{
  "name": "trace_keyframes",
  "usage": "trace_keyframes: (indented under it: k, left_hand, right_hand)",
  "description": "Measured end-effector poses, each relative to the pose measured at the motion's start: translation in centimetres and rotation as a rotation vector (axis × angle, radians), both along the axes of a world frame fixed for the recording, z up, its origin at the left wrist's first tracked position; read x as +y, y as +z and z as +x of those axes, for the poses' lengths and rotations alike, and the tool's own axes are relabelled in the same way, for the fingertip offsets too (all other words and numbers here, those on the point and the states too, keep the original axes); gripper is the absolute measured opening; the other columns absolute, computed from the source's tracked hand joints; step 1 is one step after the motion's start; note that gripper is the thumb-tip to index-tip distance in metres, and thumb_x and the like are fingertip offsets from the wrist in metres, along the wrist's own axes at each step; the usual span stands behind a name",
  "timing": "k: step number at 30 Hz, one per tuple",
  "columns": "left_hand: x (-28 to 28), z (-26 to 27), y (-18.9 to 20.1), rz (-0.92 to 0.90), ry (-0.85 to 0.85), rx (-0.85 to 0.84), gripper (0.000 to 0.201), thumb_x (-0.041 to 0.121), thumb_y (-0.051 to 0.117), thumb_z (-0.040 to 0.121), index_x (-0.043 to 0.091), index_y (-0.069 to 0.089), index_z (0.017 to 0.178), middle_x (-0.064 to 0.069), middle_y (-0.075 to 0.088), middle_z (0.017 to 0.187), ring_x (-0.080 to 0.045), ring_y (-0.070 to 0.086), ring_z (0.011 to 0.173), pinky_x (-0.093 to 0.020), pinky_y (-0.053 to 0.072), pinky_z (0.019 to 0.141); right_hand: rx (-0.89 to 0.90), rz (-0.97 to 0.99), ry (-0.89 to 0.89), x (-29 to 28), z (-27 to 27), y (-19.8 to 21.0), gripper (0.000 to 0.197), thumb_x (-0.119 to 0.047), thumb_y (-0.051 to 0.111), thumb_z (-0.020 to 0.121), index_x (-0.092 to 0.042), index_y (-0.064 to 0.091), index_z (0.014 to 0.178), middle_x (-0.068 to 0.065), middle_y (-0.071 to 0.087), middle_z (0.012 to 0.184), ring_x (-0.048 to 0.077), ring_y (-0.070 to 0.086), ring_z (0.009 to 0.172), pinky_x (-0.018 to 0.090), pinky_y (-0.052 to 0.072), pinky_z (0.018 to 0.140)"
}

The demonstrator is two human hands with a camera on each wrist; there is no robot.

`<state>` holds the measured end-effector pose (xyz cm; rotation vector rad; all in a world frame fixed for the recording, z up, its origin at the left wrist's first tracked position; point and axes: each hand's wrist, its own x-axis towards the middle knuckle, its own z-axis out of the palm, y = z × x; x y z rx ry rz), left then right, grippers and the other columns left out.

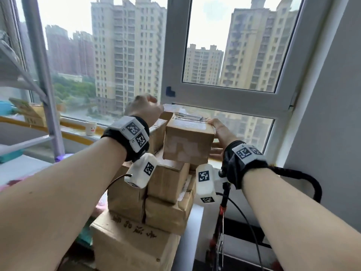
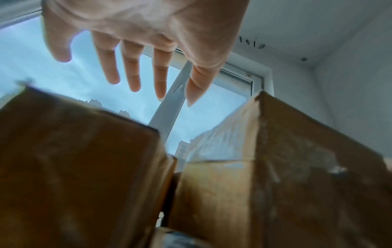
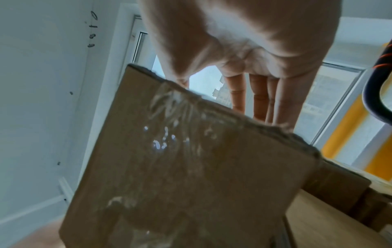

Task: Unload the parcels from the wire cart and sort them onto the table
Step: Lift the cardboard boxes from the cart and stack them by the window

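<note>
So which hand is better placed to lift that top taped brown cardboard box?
Right, probably. The right hand already lies along the top taped brown cardboard box, straight fingers on its side, while the left hand hovers spread above the neighbouring box, touching nothing.

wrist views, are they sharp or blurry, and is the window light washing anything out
Left wrist view: boxes smeared with blur, left hand fairly sharp, open against a bright, pale window. Right wrist view: top box soft, tape on it glinting; right hand dim, backlit. Head view: sky blown out white, edges bent by the wide lens.
</note>
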<state>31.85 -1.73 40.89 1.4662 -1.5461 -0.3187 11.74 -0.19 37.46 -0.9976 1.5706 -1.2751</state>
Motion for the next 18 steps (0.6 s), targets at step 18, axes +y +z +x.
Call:
trace_keyframes:
  k: [18]
  left_hand:
    - [-6.3,7.0,-3.3,0.329,-0.133,0.015,0.058,0.045,0.064,0.081,0.015,0.053,0.130,-0.006,0.054,0.131,-0.023,0.050,0.117,-0.037,0.043,0.097]
  right_hand:
    - [0.141,0.085,-0.203,-5.7,2.6,-3.5,0.113,-0.078,0.059,0.026,-0.015,0.059,0.120,0.010,0.067,0.112,0.032,0.066,0.096,0.045,0.050,0.094]
